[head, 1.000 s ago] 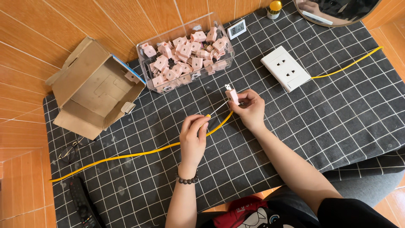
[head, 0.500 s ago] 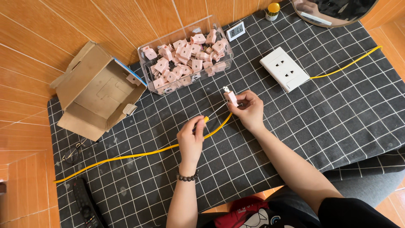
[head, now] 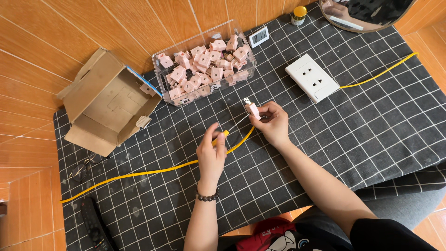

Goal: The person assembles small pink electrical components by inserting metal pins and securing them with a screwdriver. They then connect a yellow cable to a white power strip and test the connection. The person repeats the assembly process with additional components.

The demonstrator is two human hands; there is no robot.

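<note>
Overhead, my left hand (head: 211, 153) pinching the yellow cable (head: 153, 172) near its end, my right hand (head: 272, 122) closed on a small pink plug (head: 253, 110), both over the black checked cloth (head: 371, 139), clear box of pink plugs (head: 204, 65) just beyond, white socket (head: 312, 83) to the right

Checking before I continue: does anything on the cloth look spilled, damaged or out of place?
Nothing spilled. The cardboard box lies tipped on its side, flaps open, half off the cloth. Glasses sit at the cloth's edge.
</note>
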